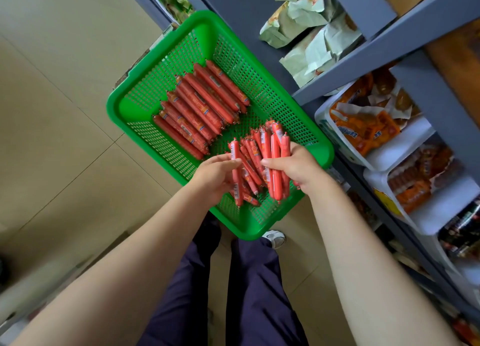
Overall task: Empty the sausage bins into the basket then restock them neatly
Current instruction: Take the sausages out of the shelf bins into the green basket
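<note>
Shelving [389, 42]: grey unit along the right; white bins on its tiers, stocked with packets; green-wrapped packs on the tier above.
Basket [130, 104]: green, perforated, at the foot of the shelving, by the person's feet on the tiled floor; what it rests on is hidden beneath it; holds all the sausages in view.
White bins [420, 132]: two nearest show bare white plastic at the front, orange packets behind; which of them are the sausage bins, cannot tell.
Long sausages [200, 109]: red, laid side by side in a tidy row across the basket's middle.
Short sausages [255, 148]: looser cluster at the near end of the basket, partly in the hands.
Right hand [298, 169]: fingers curled and clamped round a bundle of short sausages, ends pointing away.
Left hand [215, 177]: fingers closed on a few short sausages, thumb on top of one.
Progress: judged, emptying looks done or nearly so, since the stock lies in the basket; restocking looks barely begun; hands seem to be squaring up a bundle; both sausage sizes are left to go back.
</note>
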A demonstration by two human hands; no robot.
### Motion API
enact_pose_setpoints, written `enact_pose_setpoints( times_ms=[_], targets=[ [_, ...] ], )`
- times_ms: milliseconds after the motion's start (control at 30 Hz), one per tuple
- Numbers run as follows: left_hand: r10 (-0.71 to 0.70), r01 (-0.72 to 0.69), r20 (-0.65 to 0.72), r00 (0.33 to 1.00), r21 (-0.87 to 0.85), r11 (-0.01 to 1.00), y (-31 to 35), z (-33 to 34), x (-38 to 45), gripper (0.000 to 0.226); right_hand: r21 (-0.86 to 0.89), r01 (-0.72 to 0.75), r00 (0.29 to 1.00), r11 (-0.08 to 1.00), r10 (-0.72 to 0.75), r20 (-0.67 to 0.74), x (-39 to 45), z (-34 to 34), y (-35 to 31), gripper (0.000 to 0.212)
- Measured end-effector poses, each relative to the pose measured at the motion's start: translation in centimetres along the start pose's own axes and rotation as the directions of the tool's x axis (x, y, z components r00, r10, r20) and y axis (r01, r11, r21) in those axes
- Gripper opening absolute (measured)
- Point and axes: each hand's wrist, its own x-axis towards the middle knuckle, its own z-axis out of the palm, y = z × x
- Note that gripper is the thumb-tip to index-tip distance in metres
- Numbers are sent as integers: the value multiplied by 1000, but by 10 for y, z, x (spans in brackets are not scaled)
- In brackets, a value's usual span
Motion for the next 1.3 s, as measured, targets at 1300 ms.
enact_pose_setpoints(
  times_ms=[1300],
  targets=[
    [574, -867, 657, 488, 292, 404, 169, 253, -370, 11, -211, 688, 491, 695, -659, -569, -410, -142, -197, 10]
  ],
)
